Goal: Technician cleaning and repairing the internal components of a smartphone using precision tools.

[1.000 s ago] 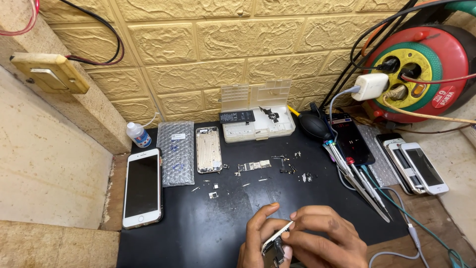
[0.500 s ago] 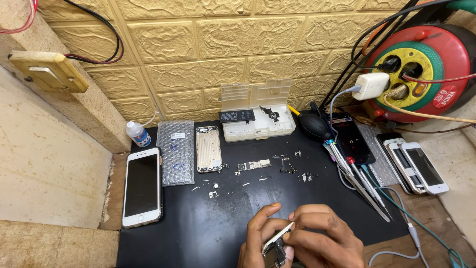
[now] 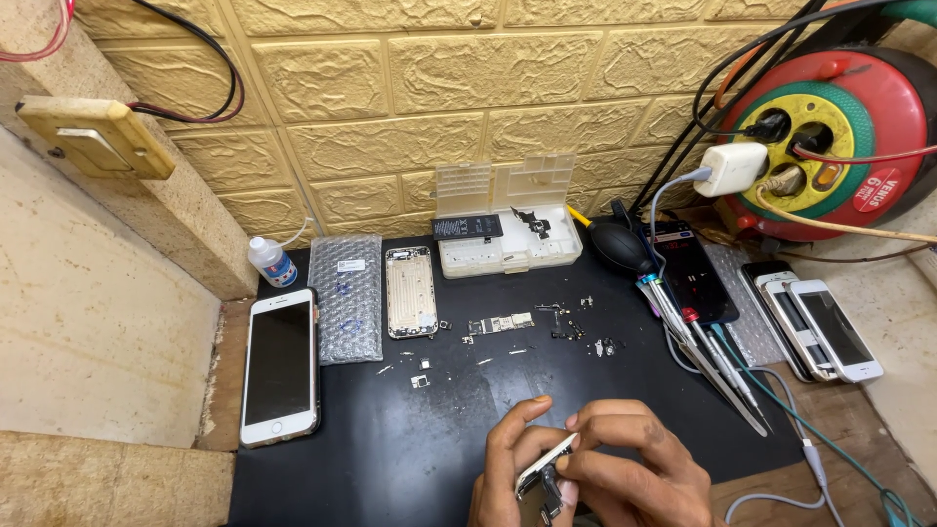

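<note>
While both hands (image 3: 595, 468) pinch phone part (image 3: 543, 475) (fingers clenched), loose screws (image 3: 576, 327) lie beyond.

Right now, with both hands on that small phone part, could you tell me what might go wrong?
The loose screws and small parts lie unboxed on the black mat; a sleeve or wrist could scatter them. The left hand and right hand pinch the thin phone part at the mat's near edge, so a slip might drop it off the bench.
</note>
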